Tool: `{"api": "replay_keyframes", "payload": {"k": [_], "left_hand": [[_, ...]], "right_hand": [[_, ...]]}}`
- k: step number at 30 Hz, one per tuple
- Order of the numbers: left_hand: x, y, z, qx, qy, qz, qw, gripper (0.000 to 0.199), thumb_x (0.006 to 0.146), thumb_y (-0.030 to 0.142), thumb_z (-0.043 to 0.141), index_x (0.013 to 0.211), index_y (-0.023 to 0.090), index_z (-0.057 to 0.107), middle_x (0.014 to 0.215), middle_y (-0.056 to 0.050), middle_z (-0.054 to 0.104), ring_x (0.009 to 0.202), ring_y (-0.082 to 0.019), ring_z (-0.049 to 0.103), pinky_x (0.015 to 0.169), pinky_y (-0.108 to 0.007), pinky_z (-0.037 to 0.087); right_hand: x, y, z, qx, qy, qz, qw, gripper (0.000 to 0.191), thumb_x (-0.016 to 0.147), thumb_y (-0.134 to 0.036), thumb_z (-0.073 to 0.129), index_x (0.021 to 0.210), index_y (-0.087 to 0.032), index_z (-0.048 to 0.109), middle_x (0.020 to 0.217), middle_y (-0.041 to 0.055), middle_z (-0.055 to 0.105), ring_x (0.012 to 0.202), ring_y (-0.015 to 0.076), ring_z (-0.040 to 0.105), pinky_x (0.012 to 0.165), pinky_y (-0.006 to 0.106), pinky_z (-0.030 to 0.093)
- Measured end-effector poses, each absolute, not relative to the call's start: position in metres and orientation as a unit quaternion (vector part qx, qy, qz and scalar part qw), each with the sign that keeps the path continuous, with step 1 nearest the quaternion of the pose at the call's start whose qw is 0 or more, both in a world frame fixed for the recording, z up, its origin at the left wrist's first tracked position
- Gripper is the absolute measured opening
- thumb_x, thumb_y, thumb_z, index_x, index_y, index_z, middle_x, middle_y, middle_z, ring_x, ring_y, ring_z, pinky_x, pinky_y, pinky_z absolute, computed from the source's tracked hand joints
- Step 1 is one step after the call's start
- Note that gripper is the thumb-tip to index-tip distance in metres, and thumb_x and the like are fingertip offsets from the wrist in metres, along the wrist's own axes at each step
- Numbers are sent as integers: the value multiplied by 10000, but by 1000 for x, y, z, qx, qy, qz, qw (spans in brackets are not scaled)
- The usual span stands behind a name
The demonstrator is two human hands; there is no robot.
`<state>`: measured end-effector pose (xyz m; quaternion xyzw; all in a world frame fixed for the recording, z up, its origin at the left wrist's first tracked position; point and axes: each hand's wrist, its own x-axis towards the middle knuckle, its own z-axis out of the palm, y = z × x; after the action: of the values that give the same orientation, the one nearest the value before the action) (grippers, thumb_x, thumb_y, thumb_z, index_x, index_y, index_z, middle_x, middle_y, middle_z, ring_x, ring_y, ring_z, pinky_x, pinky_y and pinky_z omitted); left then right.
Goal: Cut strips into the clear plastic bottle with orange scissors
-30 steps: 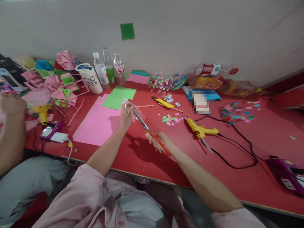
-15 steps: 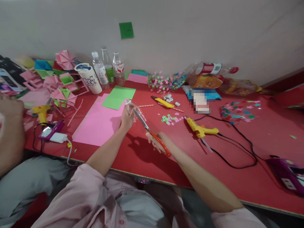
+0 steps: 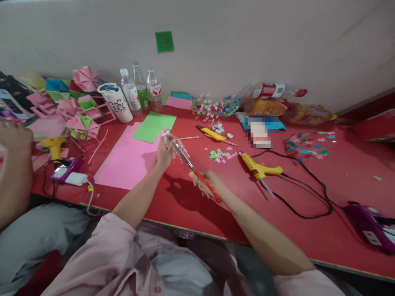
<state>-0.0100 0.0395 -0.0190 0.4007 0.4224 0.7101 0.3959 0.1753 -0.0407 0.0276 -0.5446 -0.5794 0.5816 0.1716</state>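
My left hand [image 3: 164, 154] grips a clear plastic bottle piece [image 3: 179, 153] by its neck end, above the red table. In my right hand [image 3: 203, 183] is a pair of scissors [image 3: 206, 185] with red handles, my fingers wrapped round them. The metal blades point up and to the left and lie against the plastic beside my left fingers. Whether the blades are parted is hard to make out. Pink paper [image 3: 126, 158] and a green sheet [image 3: 155, 126] lie just left of my left hand.
Small paper stars [image 3: 224, 154], a yellow utility knife [image 3: 212, 133] and a yellow glue gun [image 3: 261, 166] with its black cord lie to the right. Bottles [image 3: 154, 91] and a cup [image 3: 115, 103] stand at the back. A co-worker's arm [image 3: 15, 172] rests at the left.
Both hands, the bottle piece and the scissors stay almost in the same place. The view has shifted very slightly.
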Motion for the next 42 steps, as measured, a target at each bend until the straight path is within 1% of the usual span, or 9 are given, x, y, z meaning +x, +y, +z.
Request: {"api": "replay_keyframes", "payload": {"k": [3, 5, 10, 13, 18, 24, 31, 37, 42], "left_hand": [[-10, 38, -20, 448, 431, 690, 371, 272, 801, 424, 773, 856, 235, 585, 784, -7, 648, 692, -144, 613, 689, -296, 511], [-11, 38, -23, 488, 451, 666, 339, 267, 831, 449, 731, 872, 231, 583, 818, -14, 659, 740, -156, 623, 746, -319, 518], [-12, 38, -26, 521, 462, 645, 314, 234, 872, 440, 651, 917, 232, 552, 848, -24, 663, 774, -171, 633, 806, -353, 517], [-12, 36, -21, 528, 468, 642, 301, 193, 863, 394, 657, 896, 236, 552, 837, -20, 647, 763, -166, 620, 795, -345, 507], [-12, 30, -12, 525, 476, 625, 328, 119, 880, 317, 627, 883, 235, 541, 816, -8, 625, 719, -146, 585, 754, -327, 494], [-13, 29, -12, 520, 482, 629, 321, 94, 851, 198, 613, 898, 240, 544, 837, 1, 644, 758, -144, 610, 818, -321, 509], [-13, 30, -12, 534, 500, 602, 320, 80, 866, 199, 589, 917, 233, 537, 862, -9, 638, 749, -149, 586, 778, -318, 502], [-15, 28, -10, 543, 529, 573, 309, 159, 837, 167, 569, 973, 242, 534, 771, 9, 577, 718, -176, 567, 722, -337, 478], [-16, 28, -10, 562, 514, 573, 304, 102, 853, 242, 583, 934, 246, 520, 864, -28, 614, 782, -190, 606, 771, -362, 500]], "right_hand": [[177, -40, 28, -522, -586, 595, 172, 500, 852, -661, 629, 649, -215, 529, 350, -103, 380, 291, 73, 385, 460, 232, 465], [178, -39, 26, -511, -584, 606, 176, 526, 834, -704, 617, 660, -214, 538, 348, -106, 376, 293, 74, 391, 478, 236, 477], [179, -39, 22, -508, -569, 619, 184, 555, 816, -744, 605, 654, -220, 522, 352, -102, 391, 288, 72, 386, 443, 229, 448], [178, -41, 26, -521, -568, 611, 181, 536, 833, -721, 600, 651, -227, 503, 342, -104, 376, 279, 75, 373, 400, 221, 412], [175, -43, 34, -556, -576, 578, 160, 502, 847, -660, 636, 633, -229, 490, 342, -98, 373, 276, 84, 384, 329, 209, 324], [175, -42, 33, -563, -577, 571, 153, 481, 871, -619, 639, 636, -227, 491, 351, -102, 360, 266, 83, 381, 312, 206, 306], [179, -40, 30, -533, -568, 604, 172, 524, 865, -676, 611, 648, -207, 528, 365, -98, 389, 284, 66, 386, 400, 208, 394], [180, -39, 32, -534, -572, 598, 174, 548, 836, -713, 630, 648, -208, 534, 352, -97, 391, 284, 72, 398, 422, 215, 416], [182, -39, 40, -528, -588, 591, 159, 523, 878, -666, 603, 630, -214, 523, 331, -91, 383, 275, 76, 397, 440, 221, 435]]}}
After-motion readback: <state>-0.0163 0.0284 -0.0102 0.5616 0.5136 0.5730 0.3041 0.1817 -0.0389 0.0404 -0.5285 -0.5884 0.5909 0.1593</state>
